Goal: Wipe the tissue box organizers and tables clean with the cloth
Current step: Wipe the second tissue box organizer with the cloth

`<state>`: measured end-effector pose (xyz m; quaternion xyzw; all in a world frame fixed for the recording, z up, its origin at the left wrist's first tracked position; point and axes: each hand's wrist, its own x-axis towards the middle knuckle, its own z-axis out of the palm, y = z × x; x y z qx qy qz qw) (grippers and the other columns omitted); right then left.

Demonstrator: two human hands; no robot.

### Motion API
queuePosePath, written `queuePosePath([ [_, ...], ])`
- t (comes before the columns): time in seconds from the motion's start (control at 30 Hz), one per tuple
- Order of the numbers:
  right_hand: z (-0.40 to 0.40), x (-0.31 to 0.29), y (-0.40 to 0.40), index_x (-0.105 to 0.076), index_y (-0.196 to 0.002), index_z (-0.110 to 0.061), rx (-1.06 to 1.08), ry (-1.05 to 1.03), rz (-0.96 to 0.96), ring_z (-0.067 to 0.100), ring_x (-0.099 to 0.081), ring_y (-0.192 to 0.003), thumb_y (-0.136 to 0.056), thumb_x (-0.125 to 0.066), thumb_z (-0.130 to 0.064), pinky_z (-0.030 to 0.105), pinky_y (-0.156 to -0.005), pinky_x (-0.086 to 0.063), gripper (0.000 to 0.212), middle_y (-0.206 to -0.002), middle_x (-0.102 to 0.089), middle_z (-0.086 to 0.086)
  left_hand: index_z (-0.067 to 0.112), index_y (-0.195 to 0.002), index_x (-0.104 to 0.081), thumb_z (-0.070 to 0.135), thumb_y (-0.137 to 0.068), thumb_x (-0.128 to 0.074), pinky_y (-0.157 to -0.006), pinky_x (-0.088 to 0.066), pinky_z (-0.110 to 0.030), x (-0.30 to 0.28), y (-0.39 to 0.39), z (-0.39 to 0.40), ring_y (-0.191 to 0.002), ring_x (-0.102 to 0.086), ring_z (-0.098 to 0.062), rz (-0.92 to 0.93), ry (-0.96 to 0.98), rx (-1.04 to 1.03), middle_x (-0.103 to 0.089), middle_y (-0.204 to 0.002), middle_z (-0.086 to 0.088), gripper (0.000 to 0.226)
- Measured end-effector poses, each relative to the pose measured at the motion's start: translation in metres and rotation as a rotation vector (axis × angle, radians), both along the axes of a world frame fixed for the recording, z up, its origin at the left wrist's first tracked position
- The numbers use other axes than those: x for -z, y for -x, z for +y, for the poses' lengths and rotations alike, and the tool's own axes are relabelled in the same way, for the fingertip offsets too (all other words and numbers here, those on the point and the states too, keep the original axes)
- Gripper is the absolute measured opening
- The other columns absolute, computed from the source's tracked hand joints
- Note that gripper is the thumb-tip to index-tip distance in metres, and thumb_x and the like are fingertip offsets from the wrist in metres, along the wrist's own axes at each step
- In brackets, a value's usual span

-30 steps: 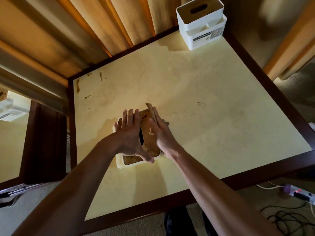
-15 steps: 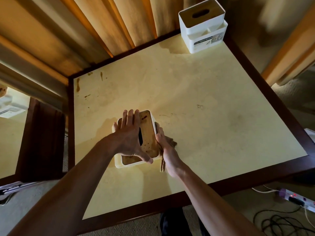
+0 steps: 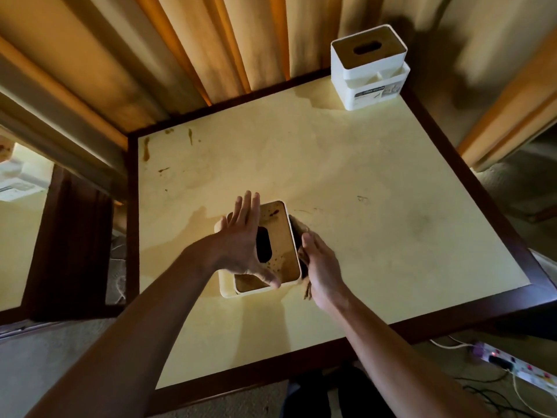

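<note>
At the far left a second table (image 3: 18, 224) with a pale top and dark frame shows only in part, with a blurred white object (image 3: 18, 179) on it. Curtains (image 3: 180, 49) hang in folds along the far side.

The main table (image 3: 376, 236) has a cream top inside a dark wooden frame; brown smears (image 3: 146, 147) mark its far-left corner, and faint scuffs lie right of centre.

The left hand (image 3: 244, 239) lies flat on the near tissue box organizer (image 3: 280, 224), fingers straight and close together pointing far, thumb spread across the near edge of the stained wooden lid. This organizer stands on the near-left part of the tabletop; its dark oval slot shows just right of the palm.

The right hand (image 3: 321, 263) presses a brown cloth (image 3: 298, 229) against the organizer's right side wall. The cloth shows beyond the fingertips and again below the heel of the hand. Whether the fingers curl round it or lie straight on it cannot be told from here.

A second, white organizer (image 3: 370, 82) stands on the far-right corner of the table, well apart, upright with a label facing near. On the floor at the near right lie a power strip (image 3: 518, 368) and cables.
</note>
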<state>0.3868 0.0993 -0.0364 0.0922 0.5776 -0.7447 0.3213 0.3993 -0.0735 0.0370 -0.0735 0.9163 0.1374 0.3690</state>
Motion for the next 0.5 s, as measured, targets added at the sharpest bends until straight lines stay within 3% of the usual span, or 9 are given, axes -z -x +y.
queuePosePath([
  [0.07, 0.002, -0.011, 0.008, -0.065, -0.124, -0.028, -0.007, -0.047, 0.147, 0.014, -0.068, -0.103, -0.105, -0.043, -0.031, 0.03, -0.078, -0.056, 0.029, -0.114, -0.071, -0.002, 0.017, -0.137, 0.049, 0.082, -0.042, -0.078, -0.119, 0.016, -0.054, -0.006, -0.006, -0.011, -0.133, 0.05, -0.022, 0.011, 0.026, 0.062, 0.056, -0.143, -0.001, 0.172],
  [0.17, -0.003, -0.028, 0.02, -0.056, -0.135, -0.031, -0.088, -0.196, 0.501, -0.002, -0.056, -0.095, -0.106, -0.038, -0.029, 0.024, -0.091, -0.048, 0.034, -0.109, -0.062, -0.017, 0.011, -0.139, 0.047, 0.088, -0.044, -0.072, -0.116, 0.015, -0.062, -0.004, -0.017, -0.022, -0.129, 0.054, -0.022, -0.004, 0.108, 0.164, 0.056, -0.143, -0.004, 0.17],
  [0.27, -0.017, -0.044, 0.025, -0.055, -0.131, -0.022, -0.211, -0.348, 0.813, -0.008, -0.055, -0.09, -0.105, -0.038, -0.017, 0.012, -0.092, -0.046, 0.031, -0.101, -0.063, -0.007, 0.009, -0.14, 0.044, 0.088, -0.046, -0.071, -0.114, 0.017, -0.064, 0.001, -0.022, -0.024, -0.13, 0.053, -0.023, 0.004, 0.116, 0.187, 0.057, -0.142, -0.005, 0.169],
  [0.3, -0.021, -0.044, 0.025, -0.056, -0.13, -0.016, -0.274, -0.402, 0.912, -0.003, -0.056, -0.097, -0.105, -0.038, -0.015, 0.017, -0.095, -0.047, 0.03, -0.104, -0.064, 0.001, 0.009, -0.141, 0.043, 0.087, -0.047, -0.072, -0.114, 0.019, -0.062, 0.001, -0.022, -0.023, -0.13, 0.053, -0.023, 0.011, 0.112, 0.187, 0.056, -0.143, -0.006, 0.168],
  [0.33, -0.026, -0.043, 0.024, -0.056, -0.129, -0.012, -0.361, -0.475, 0.995, 0.007, -0.057, -0.109, -0.106, -0.035, -0.02, 0.034, -0.101, -0.048, 0.032, -0.113, -0.063, 0.008, 0.009, -0.141, 0.043, 0.086, -0.048, -0.073, -0.114, 0.02, -0.061, 0.002, -0.022, -0.023, -0.13, 0.052, -0.022, 0.019, 0.104, 0.183, 0.056, -0.143, -0.006, 0.167],
  [0.4, -0.031, -0.037, 0.021, -0.055, -0.128, 0.0, -0.514, -0.635, 1.148, 0.042, -0.053, -0.122, -0.105, -0.029, -0.028, 0.059, -0.1, -0.045, 0.045, -0.125, -0.058, 0.021, 0.01, -0.141, 0.043, 0.085, -0.049, -0.074, -0.115, 0.018, -0.06, 0.003, -0.023, -0.024, -0.131, 0.052, -0.021, 0.044, 0.088, 0.174, 0.055, -0.144, -0.004, 0.167],
  [0.5, -0.033, -0.023, 0.021, -0.053, -0.123, 0.014, -0.626, -0.767, 1.259, 0.054, -0.05, -0.121, -0.102, -0.031, -0.023, 0.058, -0.1, -0.042, 0.048, -0.124, -0.057, 0.033, 0.01, -0.142, 0.042, 0.084, -0.048, -0.075, -0.118, 0.011, -0.061, 0.006, -0.025, -0.026, -0.133, 0.05, -0.019, 0.069, 0.071, 0.16, 0.054, -0.145, -0.003, 0.168],
])
